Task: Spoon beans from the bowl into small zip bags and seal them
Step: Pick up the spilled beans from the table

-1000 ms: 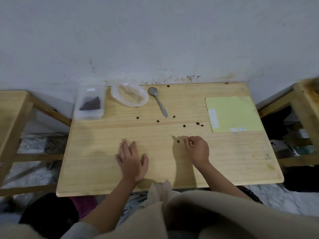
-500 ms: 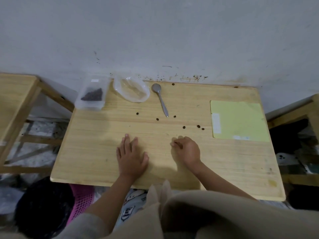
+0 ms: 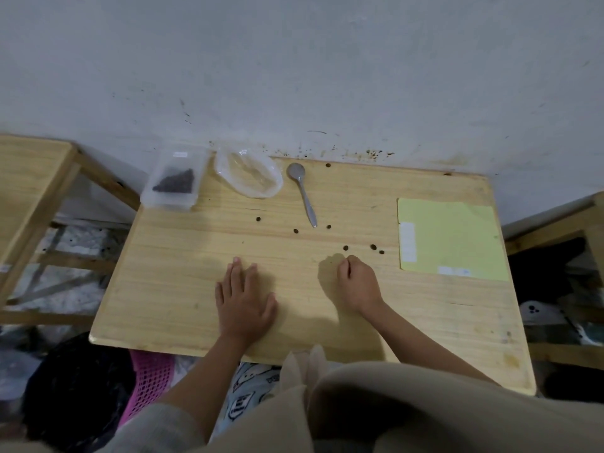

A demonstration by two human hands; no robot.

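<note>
Spoon (image 3: 302, 193) lies bowl toward wall, handle toward clenched right hand (image 3: 358, 283); left hand (image 3: 243, 297) flat.

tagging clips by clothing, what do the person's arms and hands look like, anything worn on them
Both forearms are bare, with the left hand and right hand ungloved; no rings, watch or bracelet show. A loose beige sleeve covers the right upper arm, and a greyer sleeve shows at the left elbow.

Around your one spoon (image 3: 302, 194): seven loose beans (image 3: 345, 247), one bowl (image 3: 250, 176), one tub (image 3: 173, 183), one yellow sheet (image 3: 452, 240).
</note>
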